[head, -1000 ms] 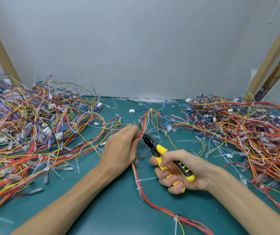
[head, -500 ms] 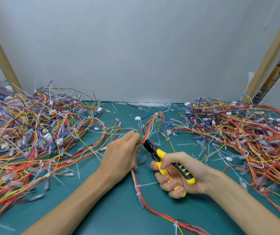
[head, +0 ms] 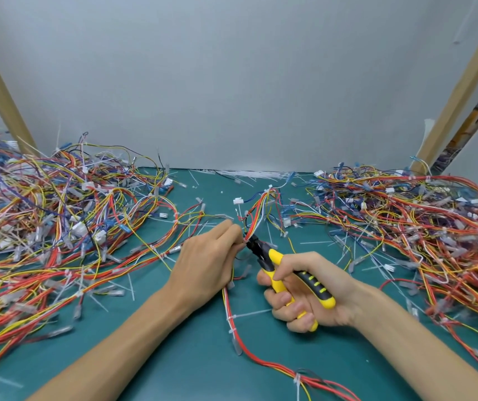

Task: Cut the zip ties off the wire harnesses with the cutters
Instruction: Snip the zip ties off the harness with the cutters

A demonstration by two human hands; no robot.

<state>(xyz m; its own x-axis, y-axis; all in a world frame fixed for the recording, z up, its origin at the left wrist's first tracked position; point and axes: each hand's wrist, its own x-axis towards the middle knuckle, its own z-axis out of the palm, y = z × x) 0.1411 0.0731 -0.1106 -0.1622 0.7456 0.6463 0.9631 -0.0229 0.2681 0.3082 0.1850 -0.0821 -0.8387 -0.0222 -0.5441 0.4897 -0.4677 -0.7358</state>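
Cutters point(head: 276, 257), gripped in the right hand point(head: 343, 298), point diagonally up-left at the harness point(head: 256, 214) the left hand point(head: 206, 261) pinches.

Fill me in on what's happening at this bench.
A person's left hand pinches a wire harness over the green mat. The right hand grips the yellow cutters, their tip at the bundle beside the left fingers. Zip ties nearer the person on that harness are uncut. Tangled piles lie on both sides.
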